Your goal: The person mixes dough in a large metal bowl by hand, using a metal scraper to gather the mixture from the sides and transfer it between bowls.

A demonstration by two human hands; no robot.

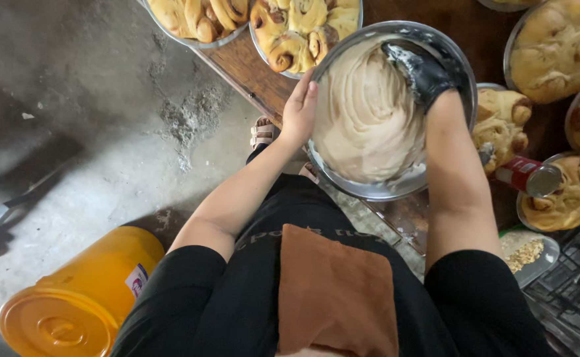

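A large metal bowl [396, 190] full of pale, swirled cream or frosting [366, 112] stands tilted at the edge of a wooden table [247, 66]. My left hand [300, 109] presses bare against the bowl's left rim and holds it. My right hand [423, 74] wears a dark glove smeared with the cream and reaches inside the bowl at its upper right, fingers curled into the mixture.
Round metal pans of baked rolls [300, 30] surround the bowl: two at the back, several on the right [557, 49]. A red can [526, 175] lies on its side at the right. A yellow lidded bucket [78, 297] lies on the concrete floor at lower left. A dark wire rack [571, 291] is at lower right.
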